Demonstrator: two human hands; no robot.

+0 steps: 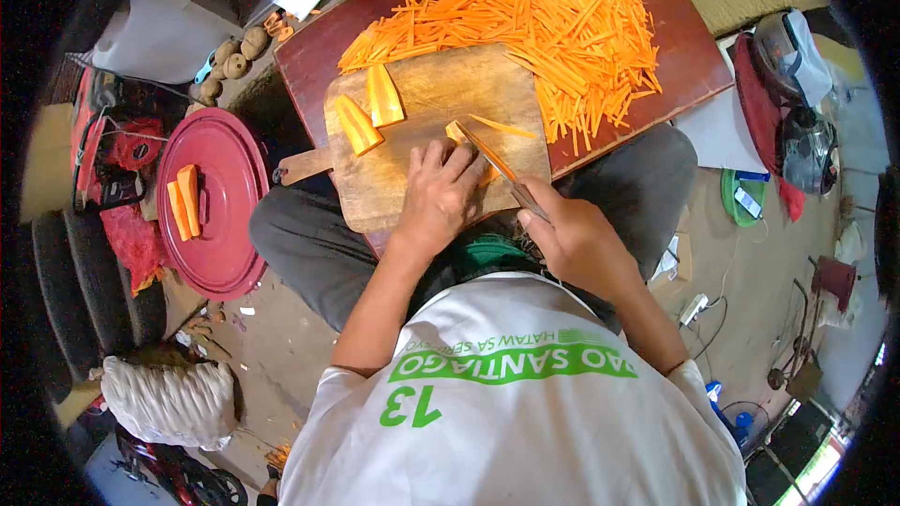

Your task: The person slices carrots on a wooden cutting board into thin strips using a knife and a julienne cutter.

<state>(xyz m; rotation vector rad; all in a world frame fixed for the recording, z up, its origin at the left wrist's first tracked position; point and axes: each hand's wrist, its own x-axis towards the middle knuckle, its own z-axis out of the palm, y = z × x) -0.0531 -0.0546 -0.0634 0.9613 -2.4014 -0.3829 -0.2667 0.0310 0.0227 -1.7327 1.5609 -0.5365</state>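
Note:
My right hand [574,236] is wrapped round the handle of a knife [491,156], its blade slanting across the wooden cutting board [380,192]. Beside the blade, my left hand [441,189] presses its bent fingers on a carrot piece [455,131], mostly hidden beneath them. A thin carrot strip [503,126] lies just right of the blade. Two thick carrot slabs, one nearer [357,125] and one farther [383,96], rest on the board's left part. Beyond the board spreads a large heap of carrot strips [553,14].
The board lies on a dark red table [314,56] at my lap. To the left, a round red lid [220,155] carries carrot pieces [184,201]. Round brown objects [236,66], a white sack [169,401] and a green basket [741,197] are around me.

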